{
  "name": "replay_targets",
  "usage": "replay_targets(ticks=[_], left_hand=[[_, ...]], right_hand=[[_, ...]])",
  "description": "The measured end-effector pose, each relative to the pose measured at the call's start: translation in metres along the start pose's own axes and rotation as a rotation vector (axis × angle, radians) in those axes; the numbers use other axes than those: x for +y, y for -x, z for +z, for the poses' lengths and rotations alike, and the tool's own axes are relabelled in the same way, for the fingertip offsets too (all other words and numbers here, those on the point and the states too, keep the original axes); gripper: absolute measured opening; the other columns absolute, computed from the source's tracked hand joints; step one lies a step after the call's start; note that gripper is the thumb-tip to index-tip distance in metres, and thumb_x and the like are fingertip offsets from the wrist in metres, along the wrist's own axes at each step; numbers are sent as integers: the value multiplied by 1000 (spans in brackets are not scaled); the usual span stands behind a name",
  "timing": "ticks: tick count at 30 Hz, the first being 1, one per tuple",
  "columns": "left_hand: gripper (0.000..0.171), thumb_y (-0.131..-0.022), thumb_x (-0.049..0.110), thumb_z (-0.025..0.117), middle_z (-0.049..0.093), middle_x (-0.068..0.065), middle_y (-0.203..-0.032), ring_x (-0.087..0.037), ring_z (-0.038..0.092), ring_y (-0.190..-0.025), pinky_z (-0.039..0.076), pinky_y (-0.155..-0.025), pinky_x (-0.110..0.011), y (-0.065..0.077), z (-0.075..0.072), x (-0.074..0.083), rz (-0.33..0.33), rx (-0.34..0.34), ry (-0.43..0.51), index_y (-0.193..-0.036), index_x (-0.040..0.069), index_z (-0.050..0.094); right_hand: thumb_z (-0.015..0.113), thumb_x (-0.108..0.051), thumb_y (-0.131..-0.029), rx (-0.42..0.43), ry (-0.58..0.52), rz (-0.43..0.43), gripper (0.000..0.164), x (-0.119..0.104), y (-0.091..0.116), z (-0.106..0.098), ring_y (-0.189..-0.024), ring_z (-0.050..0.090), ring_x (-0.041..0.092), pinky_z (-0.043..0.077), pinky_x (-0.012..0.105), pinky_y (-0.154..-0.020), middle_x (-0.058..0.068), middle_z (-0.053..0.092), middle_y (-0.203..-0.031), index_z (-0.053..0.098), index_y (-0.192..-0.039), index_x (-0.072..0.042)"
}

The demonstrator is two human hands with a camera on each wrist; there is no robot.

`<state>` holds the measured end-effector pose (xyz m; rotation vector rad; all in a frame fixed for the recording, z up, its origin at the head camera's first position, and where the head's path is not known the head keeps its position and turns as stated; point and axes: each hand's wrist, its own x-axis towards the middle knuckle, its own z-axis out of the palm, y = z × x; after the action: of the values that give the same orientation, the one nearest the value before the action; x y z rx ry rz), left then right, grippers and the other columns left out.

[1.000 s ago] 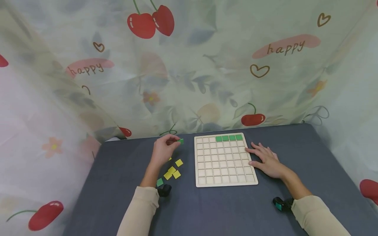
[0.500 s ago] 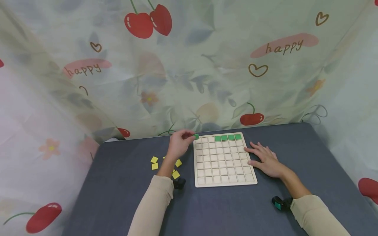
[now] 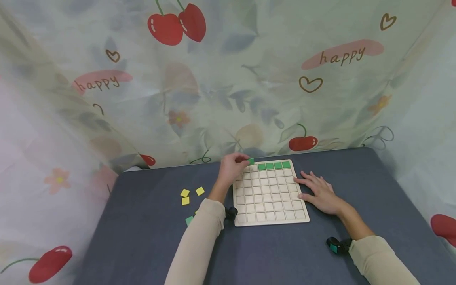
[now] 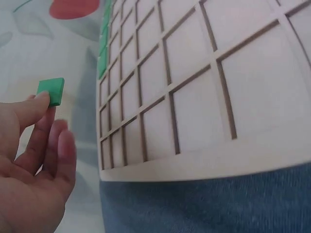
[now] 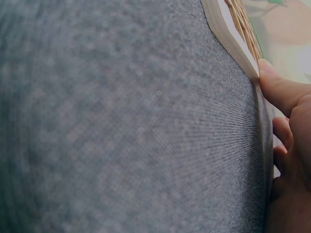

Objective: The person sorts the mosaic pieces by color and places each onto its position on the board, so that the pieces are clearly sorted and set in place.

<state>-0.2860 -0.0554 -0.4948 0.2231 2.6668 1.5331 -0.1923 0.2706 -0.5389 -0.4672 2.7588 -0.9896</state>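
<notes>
Between thumb and fingers my left hand point(image 3: 232, 168) pinches a small green square tile point(image 4: 51, 90), over the far left part of a pale wooden grid board point(image 3: 271, 221). Several green tiles point(image 3: 274, 166) fill cells at the right end of the board's far row; the other visible cells hold no coloured tile. My right hand point(image 3: 322, 196) lies with fingers spread at the board's right edge, thumb and a fingertip touching the rim. In the right wrist view the thumb point(image 5: 279, 90) rests against that edge.
Loose yellow tiles point(image 3: 185, 201) lie on the dark cloth-covered table point(image 3: 142, 229) left of the board. Another green tile point(image 3: 189, 220) is partly hidden by the left sleeve point(image 3: 199, 241). A printed curtain point(image 3: 228, 79) hangs behind the table.
My left hand has moved right with the pinched green tile, from beside the board to over its far left part. The right hand stays at the board's edge.
</notes>
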Motion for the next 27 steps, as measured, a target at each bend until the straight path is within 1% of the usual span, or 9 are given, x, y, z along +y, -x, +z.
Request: replay_targets(ticks=[3,7,12,16,19,21,24,27], left_hand=[[13,-98,22,70,72,-1,-105,-20,66,-98,55,-84,-38,-3,6,-1,-27,-25,-34,-109,19,77],[14,-99,22,69,72,1,-108,-19,66,-100,55,-84,-38,-6,10,-3,-57,-54,-116,-111,19,76],[15,-99,23,68,74,2,-110,-20,69,-103,56,-88,-40,-11,13,-3,-62,-73,-217,-111,19,77],[15,-99,23,68,74,2,-111,-19,69,-104,56,-91,-40,-13,14,-3,-66,-76,-249,-111,19,77],[15,-99,23,68,74,3,-110,-19,69,-104,56,-90,-39,-13,15,-4,-55,-70,-267,-111,19,77],[15,-100,22,68,75,2,-111,-19,69,-104,56,-90,-39,-13,16,-5,-29,-70,-288,-111,18,77],[17,-100,23,67,75,1,-112,-19,69,-105,57,-89,-37,-13,18,-6,18,-73,-362,-113,18,77],[18,-101,25,65,72,0,-114,-20,67,-107,57,-88,-35,-13,21,-7,60,-79,-458,-114,20,78]], right_hand=[[62,-39,-101,3,-2,0,61,2,-1,2,-155,7,53,2,72,-119,23,22,-168,44,-155,-18],[62,-41,-101,-4,-5,2,61,3,-1,3,-156,7,52,2,72,-119,22,21,-169,44,-156,-19],[62,-39,-101,-2,-23,-1,60,1,0,1,-156,6,52,1,72,-120,22,21,-169,45,-155,-17],[63,-38,-101,-3,-25,-1,61,-2,-1,-1,-156,6,52,1,72,-120,22,21,-169,44,-155,-17],[63,-38,-101,-4,-27,2,61,-3,0,-2,-156,6,52,1,72,-120,23,21,-169,44,-155,-16],[63,-37,-101,-2,-29,2,61,-3,0,-2,-156,6,52,1,72,-120,23,21,-169,44,-155,-16],[63,-38,-101,-1,-30,-1,61,-2,0,-1,-156,6,52,1,72,-120,23,21,-169,44,-155,-16],[62,-38,-101,-1,-26,-2,61,0,1,0,-156,6,52,1,72,-120,22,21,-169,44,-156,-17]])
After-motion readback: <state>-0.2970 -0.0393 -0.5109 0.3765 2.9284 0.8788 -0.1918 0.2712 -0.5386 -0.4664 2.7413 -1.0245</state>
